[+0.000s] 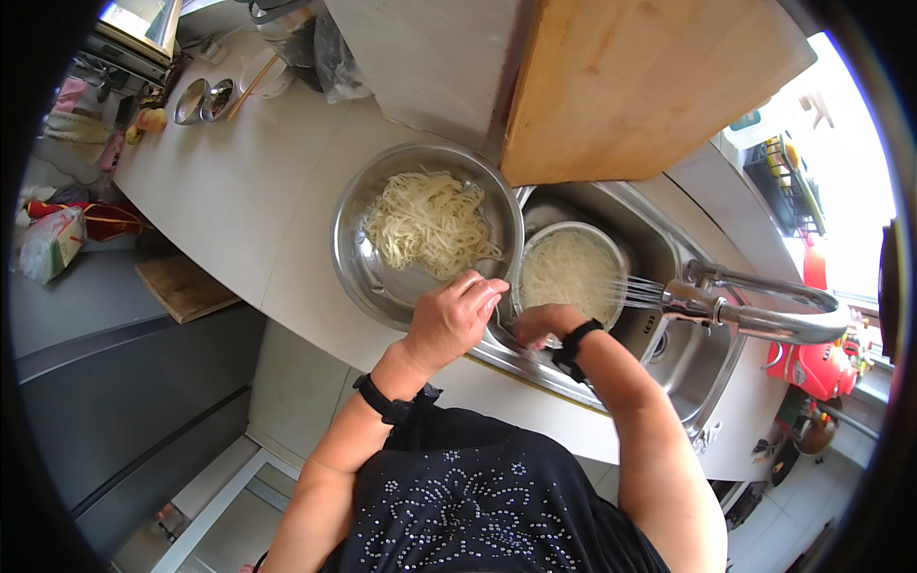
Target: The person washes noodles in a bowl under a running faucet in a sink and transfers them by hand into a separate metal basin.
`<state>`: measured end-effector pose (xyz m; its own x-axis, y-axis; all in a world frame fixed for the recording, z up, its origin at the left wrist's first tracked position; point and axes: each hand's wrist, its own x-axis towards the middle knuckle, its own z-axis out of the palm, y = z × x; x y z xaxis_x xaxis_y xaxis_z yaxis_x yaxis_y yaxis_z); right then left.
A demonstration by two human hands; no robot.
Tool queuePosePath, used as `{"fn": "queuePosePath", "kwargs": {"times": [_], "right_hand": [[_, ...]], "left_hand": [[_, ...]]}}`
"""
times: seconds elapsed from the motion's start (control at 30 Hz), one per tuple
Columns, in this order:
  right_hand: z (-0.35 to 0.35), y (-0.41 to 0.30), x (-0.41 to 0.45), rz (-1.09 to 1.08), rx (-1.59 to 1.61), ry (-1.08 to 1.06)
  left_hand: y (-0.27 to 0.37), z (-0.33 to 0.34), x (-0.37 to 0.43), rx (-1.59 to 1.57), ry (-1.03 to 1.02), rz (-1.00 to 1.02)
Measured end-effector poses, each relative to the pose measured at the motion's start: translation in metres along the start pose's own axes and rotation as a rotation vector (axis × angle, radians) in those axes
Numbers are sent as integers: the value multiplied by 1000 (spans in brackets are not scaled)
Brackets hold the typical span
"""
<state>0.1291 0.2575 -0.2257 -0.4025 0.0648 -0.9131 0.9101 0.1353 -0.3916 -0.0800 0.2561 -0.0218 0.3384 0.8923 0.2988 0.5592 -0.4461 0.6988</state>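
Observation:
A wide stainless steel bowl (351, 236) holds a heap of pale noodles (430, 222). It stands on the counter against the sink's left edge. Over the bowl's near right rim is my left hand (458, 311), its wet fingers drawn together; whether anything is pinched in them is unclear. Inside the sink (573, 204), a smaller round pot (617, 251) contains more noodles (562, 268) in cloudy water. Water streams into it from the faucet (691, 299). My right hand (544, 326), blurred, is at the pot's near rim, with its fingertips partly hidden.
A large wooden board (645, 86) leans behind the sink. Small metal bowls (192, 100) and chopsticks (254, 86) sit at the counter's far left. A second sink basin (680, 387) lies right of the first. A red container (809, 369) stands at the right.

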Motion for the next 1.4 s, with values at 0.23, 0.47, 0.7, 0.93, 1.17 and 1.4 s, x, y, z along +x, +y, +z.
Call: {"fn": "queuePosePath", "kwargs": {"times": [0.23,0.47,0.7,0.93,1.17,1.4], "right_hand": [[21,18,-118,-100,294,-178],[17,-6,-83,-184,716,428],[23,7,26,-148,65,155],[25,9,-27,-278,-21,143],[40,71,-103,-92,789,754],[36,129,-1,74,-222,969]], "left_hand": [[8,14,5,-70,-46,103],[15,30,13,-221,-2,8],[11,24,12,-190,-21,-31],[10,21,6,-156,14,45],[27,50,1,-179,-255,110],[13,98,-10,-167,-416,61]]}}
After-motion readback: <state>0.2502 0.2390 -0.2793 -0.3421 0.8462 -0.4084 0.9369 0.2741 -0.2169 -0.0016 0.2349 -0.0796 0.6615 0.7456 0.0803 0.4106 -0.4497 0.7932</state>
